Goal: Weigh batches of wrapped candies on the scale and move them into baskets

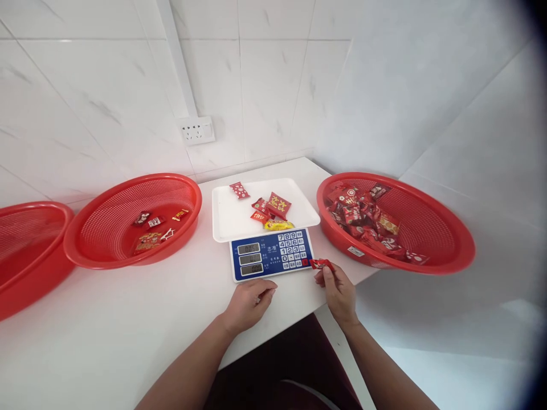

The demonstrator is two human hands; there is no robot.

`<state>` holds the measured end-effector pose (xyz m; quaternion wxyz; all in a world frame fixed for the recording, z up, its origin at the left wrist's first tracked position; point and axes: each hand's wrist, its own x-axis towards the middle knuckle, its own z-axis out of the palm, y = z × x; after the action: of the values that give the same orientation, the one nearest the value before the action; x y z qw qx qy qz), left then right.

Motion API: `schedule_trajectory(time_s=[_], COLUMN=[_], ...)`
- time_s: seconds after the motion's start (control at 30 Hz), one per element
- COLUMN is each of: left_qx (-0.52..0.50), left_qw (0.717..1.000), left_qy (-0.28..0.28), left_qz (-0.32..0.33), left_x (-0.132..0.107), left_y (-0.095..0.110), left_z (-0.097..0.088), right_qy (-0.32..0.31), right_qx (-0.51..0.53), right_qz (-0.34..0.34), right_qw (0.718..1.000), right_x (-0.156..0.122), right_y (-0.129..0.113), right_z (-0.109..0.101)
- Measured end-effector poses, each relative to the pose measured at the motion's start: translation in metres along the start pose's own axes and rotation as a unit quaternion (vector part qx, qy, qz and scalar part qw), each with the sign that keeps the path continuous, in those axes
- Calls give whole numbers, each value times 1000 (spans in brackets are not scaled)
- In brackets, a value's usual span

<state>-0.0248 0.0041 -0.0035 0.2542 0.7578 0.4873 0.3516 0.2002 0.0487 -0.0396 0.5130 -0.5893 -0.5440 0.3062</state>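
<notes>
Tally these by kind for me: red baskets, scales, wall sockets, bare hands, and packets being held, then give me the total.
Red baskets: 3, one cut off by the picture's edge
Scale: 1
Wall socket: 1
Hands: 2, left hand and right hand
Held packet: 1, in the right hand
Total: 8

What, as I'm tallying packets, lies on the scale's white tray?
On the white tray: a spotted red packet alone, and clustered red packets with a yellow packet. Overlaps hide some packets partly; anything beneath is covered.
</notes>
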Motion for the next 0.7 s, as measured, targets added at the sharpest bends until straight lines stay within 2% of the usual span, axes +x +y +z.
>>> schedule_trajectory(time_s=[0.1,0.23,0.3,0.37,0.43,0.53,0.6,0.7], left_qx=[7,30,48,68,114,236,316,399], left_qw=[1000,995,987,975,952,892,853,812], left_qy=[17,90,146,210,283,384,415,425], left_qz=[14,38,42,34,13,-18,-23,-22], left_x=[-1,-2,0,3,6,5,-1,-16], left_y=[1,5,8,10,9,1,-6,-18], left_z=[1,-4,-14,-31,-55,-94,-116,-143], right_qy=[-8,1,6,6,4,0,0,0], right_qx=[-27,-35,-35,-32,-25,-15,-10,-4], right_qz=[-6,-21,-26,-32,-36,-37,-35,-35], right_qw=[1000,999,999,999,999,999,999,999], right_x=[-2,-4,-4,-3,-3,-3,-2,-2], right_y=[5,6,2,-1,-4,-5,-3,-2], right_z=[1,0,-1,-2,-3,-4,-4,-4])
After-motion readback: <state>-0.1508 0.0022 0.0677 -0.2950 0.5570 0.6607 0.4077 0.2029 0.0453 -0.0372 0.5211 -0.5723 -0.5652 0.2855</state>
